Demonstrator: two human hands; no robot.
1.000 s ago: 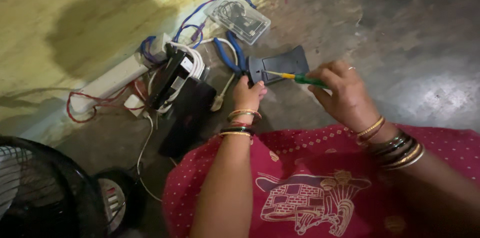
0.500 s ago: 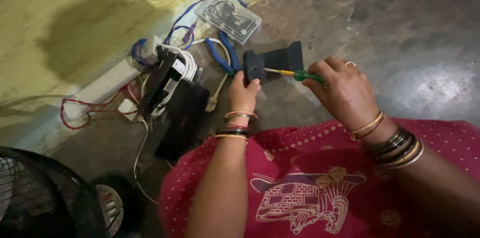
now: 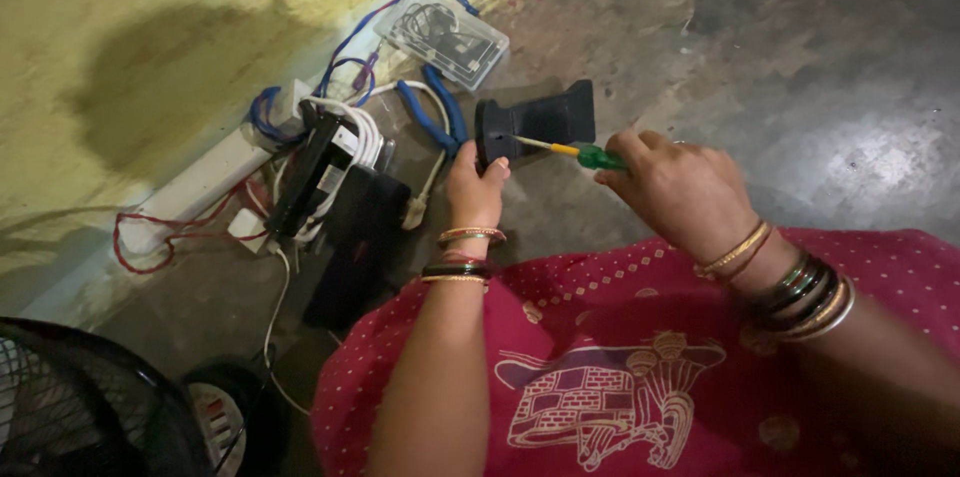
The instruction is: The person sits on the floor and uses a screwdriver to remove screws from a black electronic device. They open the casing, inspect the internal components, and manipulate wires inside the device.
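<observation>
My left hand grips one end of a black plastic housing, flared at both ends, and holds it over the floor. My right hand is closed around a screwdriver with a green and yellow handle. Its thin metal tip touches the left end of the housing, close to my left thumb. Bangles sit on both wrists, and red patterned cloth covers my lap below them.
Blue-handled pliers, a clear plastic box of parts, a white power strip with tangled red, blue and white wires, and a flat black device lie by the yellow wall. A black fan grille stands at bottom left.
The camera view shifted a little, so the items by the wall sit slightly differently in frame. Both hands keep their grip, with the screwdriver tip staying at the housing's end.
</observation>
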